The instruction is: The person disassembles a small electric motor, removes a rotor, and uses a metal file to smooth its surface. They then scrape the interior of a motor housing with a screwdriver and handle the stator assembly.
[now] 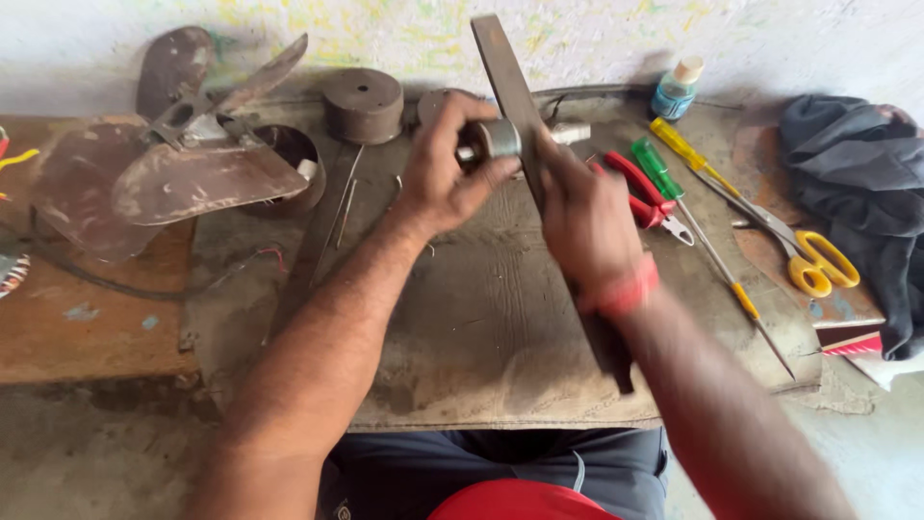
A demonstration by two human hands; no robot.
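Worn workbench (481, 337): left hand (443, 173) grips rotor (496, 140) (shaft rightward); right hand (587, 226) grips flat bar (510, 87), upright.

My only view comes from the head camera, close above the worn mat (481, 327), looking steeply down and forward across it to the painted wall (770, 39) just behind, my lap showing at its near edge.

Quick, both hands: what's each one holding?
Left hand: closed on a small metal cylinder with a shaft.
Right hand: closed on a long flat metal bar.
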